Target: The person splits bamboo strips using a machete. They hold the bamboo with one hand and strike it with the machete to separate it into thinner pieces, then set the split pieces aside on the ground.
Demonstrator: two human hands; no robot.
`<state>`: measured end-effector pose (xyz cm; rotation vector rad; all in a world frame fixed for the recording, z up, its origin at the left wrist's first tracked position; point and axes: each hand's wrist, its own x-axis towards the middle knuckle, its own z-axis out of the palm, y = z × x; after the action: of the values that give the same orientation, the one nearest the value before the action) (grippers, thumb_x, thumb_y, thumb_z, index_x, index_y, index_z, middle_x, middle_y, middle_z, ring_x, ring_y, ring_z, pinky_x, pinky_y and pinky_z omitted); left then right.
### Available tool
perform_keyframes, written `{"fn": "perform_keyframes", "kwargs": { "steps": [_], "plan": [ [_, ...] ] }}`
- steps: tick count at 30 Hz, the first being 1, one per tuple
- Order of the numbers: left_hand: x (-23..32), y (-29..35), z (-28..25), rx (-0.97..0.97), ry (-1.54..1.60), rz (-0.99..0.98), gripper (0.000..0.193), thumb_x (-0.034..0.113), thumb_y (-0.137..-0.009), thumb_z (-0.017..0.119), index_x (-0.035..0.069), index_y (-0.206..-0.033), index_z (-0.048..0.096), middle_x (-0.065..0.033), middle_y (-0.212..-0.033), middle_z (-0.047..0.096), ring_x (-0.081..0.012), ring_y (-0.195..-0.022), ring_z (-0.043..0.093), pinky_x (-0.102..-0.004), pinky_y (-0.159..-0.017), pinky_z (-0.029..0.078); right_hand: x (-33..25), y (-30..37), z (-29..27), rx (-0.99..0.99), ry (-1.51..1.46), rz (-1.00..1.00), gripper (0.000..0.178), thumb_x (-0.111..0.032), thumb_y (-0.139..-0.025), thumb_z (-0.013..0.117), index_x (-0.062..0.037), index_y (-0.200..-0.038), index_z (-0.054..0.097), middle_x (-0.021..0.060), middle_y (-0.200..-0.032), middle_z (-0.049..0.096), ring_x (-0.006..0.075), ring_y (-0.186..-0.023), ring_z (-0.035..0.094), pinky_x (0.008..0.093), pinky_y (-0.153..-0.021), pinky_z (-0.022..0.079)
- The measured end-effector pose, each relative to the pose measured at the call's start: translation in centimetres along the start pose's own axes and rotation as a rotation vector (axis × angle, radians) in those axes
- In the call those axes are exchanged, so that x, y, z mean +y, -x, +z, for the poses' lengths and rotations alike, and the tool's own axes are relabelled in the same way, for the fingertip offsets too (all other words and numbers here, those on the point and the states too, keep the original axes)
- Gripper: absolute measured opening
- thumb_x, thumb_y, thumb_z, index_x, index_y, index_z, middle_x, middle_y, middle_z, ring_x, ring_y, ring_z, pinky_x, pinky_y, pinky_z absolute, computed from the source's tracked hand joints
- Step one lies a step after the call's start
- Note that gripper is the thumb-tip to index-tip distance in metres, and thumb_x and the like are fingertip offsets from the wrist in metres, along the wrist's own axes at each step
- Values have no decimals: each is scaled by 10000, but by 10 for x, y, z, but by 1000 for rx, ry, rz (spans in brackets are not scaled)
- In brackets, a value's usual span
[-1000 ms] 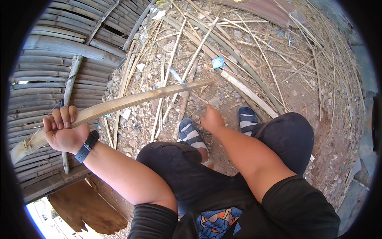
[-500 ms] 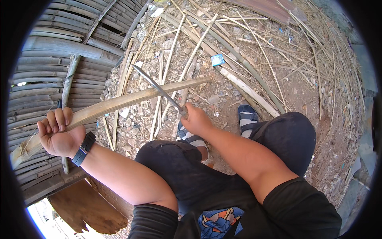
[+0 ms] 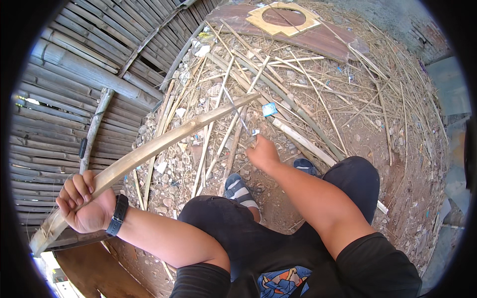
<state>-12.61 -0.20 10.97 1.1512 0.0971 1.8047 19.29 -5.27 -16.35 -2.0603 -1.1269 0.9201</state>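
Observation:
A long split bamboo piece (image 3: 159,149) slants from lower left up toward the middle, its far end raised in front of me. My left hand (image 3: 89,203), with a dark watch on the wrist, is closed around it near the lower end. My right hand (image 3: 264,154) grips a long knife (image 3: 242,118) by its handle, which the fingers mostly hide. The narrow blade points up and left, seen edge-on, and crosses the bamboo close to its far end. Whether it presses into the bamboo, I cannot tell.
On the left stands a bamboo slat wall (image 3: 59,119). Loose bamboo strips (image 3: 213,114) and a blue packet (image 3: 269,110) litter the stony ground. Farther off lies a brown board (image 3: 228,17) with a yellowish frame (image 3: 258,21) on it. Metal sheets (image 3: 449,89) line the right side.
My right hand and the knife have moved from the middle part of the bamboo toward its far end. The view has tilted up, bringing the yellowish frame into sight.

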Motion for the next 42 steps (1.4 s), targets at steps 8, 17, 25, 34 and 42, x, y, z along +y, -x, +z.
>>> {"fn": "perform_keyframes", "kwargs": {
  "steps": [8,17,25,34,42],
  "plan": [
    [54,22,11,70,186,274,384,181,-864,640,181,-602,360,37,-566,339,-109,-497,321,-279,-584,260,-79,-25,-170,35,575,-758,332,-155,-792,710,-58,-1063,546,195,-889,678,394,-851,673,512,-731,529],
    [56,26,38,-26,305,319,384,131,-858,624,173,-590,351,40,-552,354,-87,-466,315,-252,-530,271,7,-59,-243,418,200,-211,395,-165,-798,700,-22,-1148,585,218,-853,674,386,-841,676,449,-738,526],
    [39,23,52,-1,292,341,382,146,-855,625,175,-585,356,43,-546,349,-93,-467,308,-257,-538,267,-51,-20,-221,232,273,-590,373,-179,-794,709,-27,-1114,593,225,-875,675,396,-833,663,480,-758,513],
    [37,23,47,-60,356,238,354,149,-831,625,170,-600,358,33,-564,343,-107,-490,324,-272,-577,283,-23,-51,-240,293,171,-310,419,-204,-811,719,-59,-1185,599,213,-846,680,398,-813,663,463,-726,519],
    [28,21,48,80,326,287,357,174,-868,629,174,-618,375,41,-567,343,-93,-491,318,-265,-559,266,-74,1,-202,246,308,-884,279,-200,-814,754,-63,-1028,639,162,-725,650,339,-647,636,401,-621,481]
  ]
}}
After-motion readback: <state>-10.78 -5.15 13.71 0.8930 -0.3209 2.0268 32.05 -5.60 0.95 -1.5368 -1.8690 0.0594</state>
